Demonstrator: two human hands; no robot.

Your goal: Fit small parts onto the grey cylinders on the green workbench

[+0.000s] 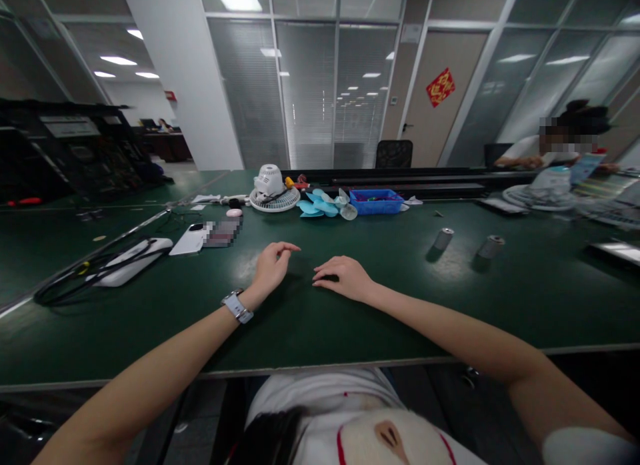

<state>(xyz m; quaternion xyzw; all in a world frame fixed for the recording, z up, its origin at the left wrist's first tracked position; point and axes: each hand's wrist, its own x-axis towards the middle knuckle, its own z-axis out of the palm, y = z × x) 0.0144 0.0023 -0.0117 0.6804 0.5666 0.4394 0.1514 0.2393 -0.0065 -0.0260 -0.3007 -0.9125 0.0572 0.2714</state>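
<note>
Hands: we count two, both bare and holding nothing; left hand (270, 268) raised a little off the table (350, 318), fingers loosely curled and slightly apart; right hand (345, 278) lying palm down, fingers together and touching the surface; the two are near each other, not touching.
Watch: one (237, 307), on the left wrist.
Cylinders: two, small and grey; one (443, 239) upright, one (491, 246) tilted; both right of the hands, well apart from them.
Phone: one, white (189, 240), left of the hands, just beside a blurred patch.
Fan parts: one white base (273, 188); one set of blue blades (320, 205); one blue tray (376, 201); all at the far edge.
Cables: one black bundle (95, 271) at far left, lying over a white device.
Surface: dark green mat, scuffed pale in places.
Room: glass partitions with blinds; ceiling lights; one door with a red ornament (441, 87).
Hard to make out: we cannot tell the tray's contents; a second person (555, 148) at far right is partly cut off.
</note>
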